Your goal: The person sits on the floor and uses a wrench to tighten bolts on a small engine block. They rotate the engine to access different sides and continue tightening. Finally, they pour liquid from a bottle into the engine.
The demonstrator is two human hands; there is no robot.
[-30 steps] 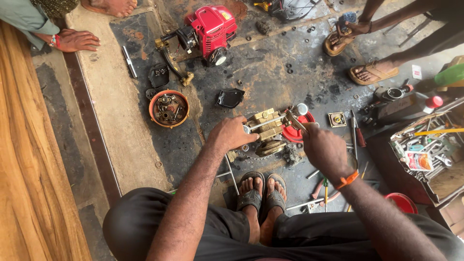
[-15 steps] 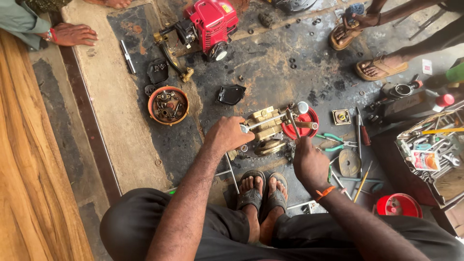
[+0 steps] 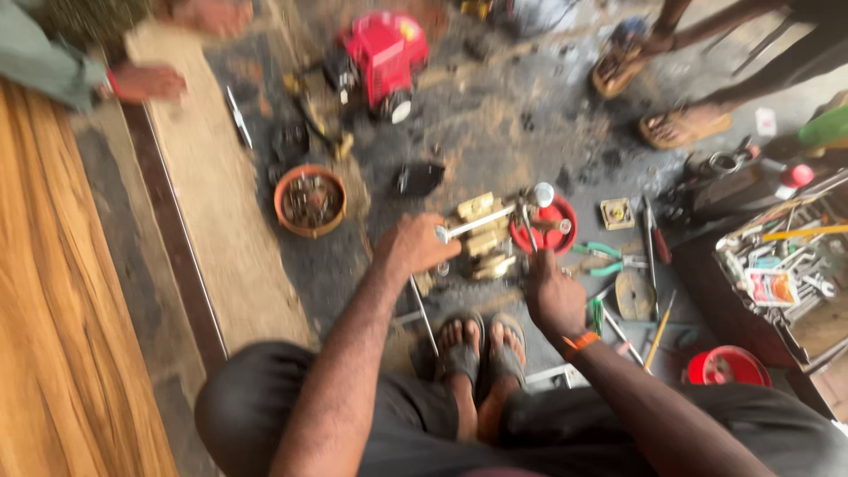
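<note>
left hand (image 3: pixel 413 246) is down on the ground, fingers curled tight around the end of a silver wrench (image 3: pixel 477 223). the wrench runs out to the right, across the top of a tan metal engine part (image 3: pixel 481 240), lumpy, blocky, grimy, sitting on the dark oily floor (image 3: pixel 495 132) just ahead of the person's sandalled feet (image 3: pixel 481 349). right hand (image 3: pixel 549 296) is closed into a loose fist just to the right of that part, thumb up toward a thin metal rod (image 3: pixel 527 228) that leans over a red round lid (image 3: pixel 546 225). whether the fingers actually pinch the rod, can't tell, the frame is smeared. an orange band (image 3: pixel 579 341) sits on that wrist.

the whole view is blurred, so the engine part's fittings don't read clearly, and its near side is partly lost behind the hands. green-handled pliers (image 3: pixel 605 258) lie right of the lid. an orange bowl (image 3: pixel 309 200) of small bits stands off to the left, a red small engine (image 3: pixel 382 55) further up. top right, another person's feet in sandals (image 3: pixel 685 126), cut off by the edge; top left, someone else's hand (image 3: pixel 146 82) on the pale board.
</note>
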